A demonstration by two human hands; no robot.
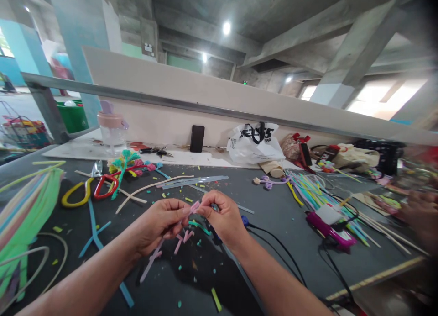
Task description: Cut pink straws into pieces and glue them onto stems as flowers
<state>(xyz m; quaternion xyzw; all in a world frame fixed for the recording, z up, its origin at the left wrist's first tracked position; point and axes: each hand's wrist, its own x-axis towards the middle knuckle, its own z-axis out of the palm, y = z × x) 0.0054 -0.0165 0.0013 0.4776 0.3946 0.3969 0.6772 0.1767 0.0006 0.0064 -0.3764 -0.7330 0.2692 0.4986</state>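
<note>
My left hand (160, 224) and my right hand (222, 218) meet over the dark table (280, 224), both pinching a small pink pipe-cleaner piece (194, 208) between their fingertips. Pink stems (183, 240) of the same piece hang below my left hand, and a longer pink strip (150, 263) trails toward me. A teal strip (200, 226) lies under my right hand. Short coloured offcuts are scattered on the table beneath both hands.
Green and pastel strips (23, 206) pile at the left. Yellow and red scissors (92, 188) lie beyond. A pink glue gun (330, 229) with black cords sits right, among coloured sticks (315, 190). A bottle (111, 129), phone (197, 138) and white bag (255, 144) stand at the back. Another person's hand (422, 215) shows at far right.
</note>
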